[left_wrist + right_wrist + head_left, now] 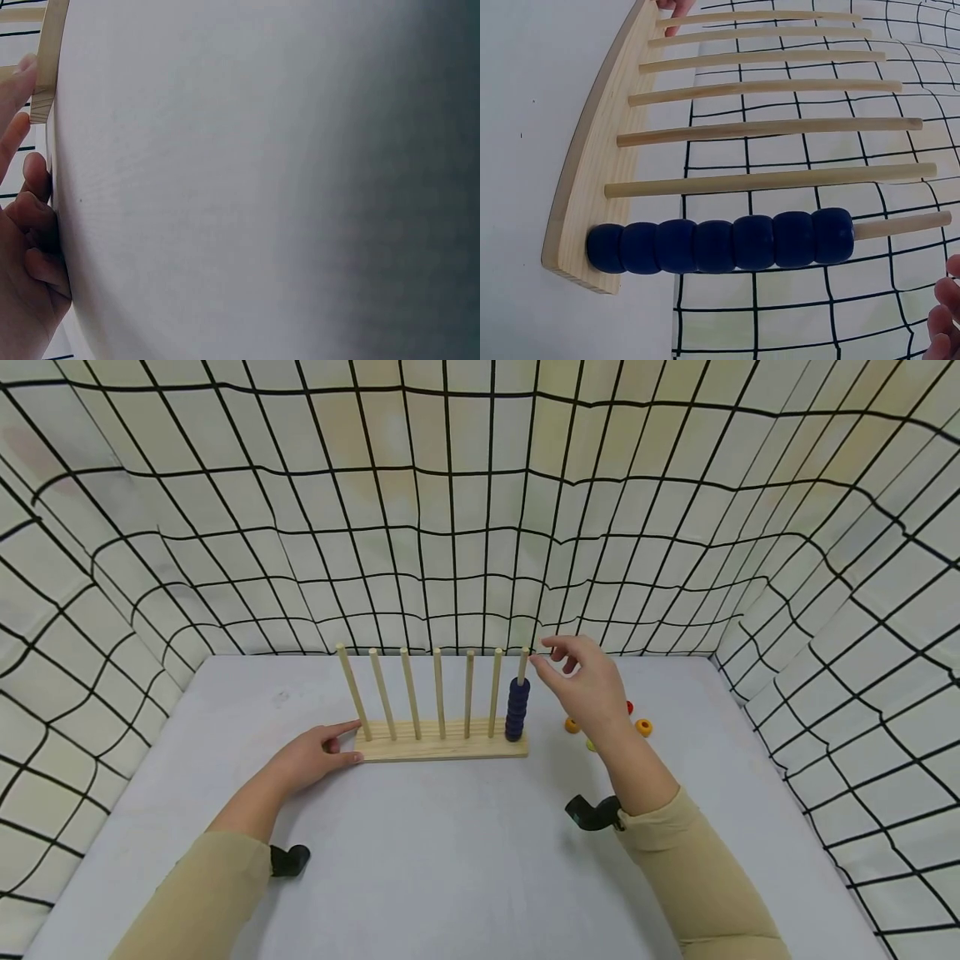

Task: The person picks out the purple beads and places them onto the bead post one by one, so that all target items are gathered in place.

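A wooden peg rack has a flat base (442, 748) and a row of upright pegs. Dark blue beads (715, 246) are stacked on its rightmost peg (904, 225), whose bare tip shows above them. At the rack's left end, my left hand (311, 758) holds the base between thumb and index finger. The other fingers of that hand curl loosely against the table in the left wrist view. My right hand (588, 685) is beside the top of the beaded peg, thumb and index finger apart, with no bead visible between them.
Loose beads lie on the white table (435, 852) right of the rack, partly behind my right hand: an orange bead (643, 727), another orange one, a red bead (629, 707) and a yellow-green bead (590, 746). Black netting (487, 535) surrounds the table's back and sides.
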The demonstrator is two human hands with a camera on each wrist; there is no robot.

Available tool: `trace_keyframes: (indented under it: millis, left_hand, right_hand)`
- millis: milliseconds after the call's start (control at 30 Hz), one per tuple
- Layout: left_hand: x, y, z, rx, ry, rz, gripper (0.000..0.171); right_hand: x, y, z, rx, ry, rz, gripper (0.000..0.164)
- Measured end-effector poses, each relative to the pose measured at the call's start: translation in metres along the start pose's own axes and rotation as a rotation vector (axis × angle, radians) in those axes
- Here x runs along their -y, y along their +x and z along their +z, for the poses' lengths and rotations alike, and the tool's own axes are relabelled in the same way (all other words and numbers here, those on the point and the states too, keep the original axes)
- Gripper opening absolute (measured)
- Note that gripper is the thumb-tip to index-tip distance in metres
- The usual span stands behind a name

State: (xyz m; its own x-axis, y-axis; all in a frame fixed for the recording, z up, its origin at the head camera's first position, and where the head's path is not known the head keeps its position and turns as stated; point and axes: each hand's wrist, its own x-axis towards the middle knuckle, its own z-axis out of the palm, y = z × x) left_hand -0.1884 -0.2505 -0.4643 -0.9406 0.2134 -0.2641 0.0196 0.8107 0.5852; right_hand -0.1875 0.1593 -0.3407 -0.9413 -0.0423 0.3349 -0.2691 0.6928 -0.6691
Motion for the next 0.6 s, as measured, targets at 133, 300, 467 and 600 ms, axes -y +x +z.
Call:
trace_keyframes:
  millis: [133,300,467,600]
  left_hand:
    - [0.001,0.001,0.0,-0.002,0.0,-0.001,0.073]
    - [0.001,0.001,0.0,-0.001,0.002,0.005,0.073]
    - [0.0,0.0,0.0,0.001,0.0,0.009,0.073]
    - [0.0,0.0,0.0,0.003,-0.001,0.008,0.073]
  right_hand:
    - [-0.002,-0.001,-0.003,0.004,-0.003,-0.003,0.039]
    - [-0.005,-0.002,-0.007,-0.003,-0.024,0.002,0.037]
    - [-0.011,-0.002,-0.009,0.008,-0.04,0.017,0.04]
    - [-0.015,-0.004,-0.012,0.019,-0.047,0.036,0.042]
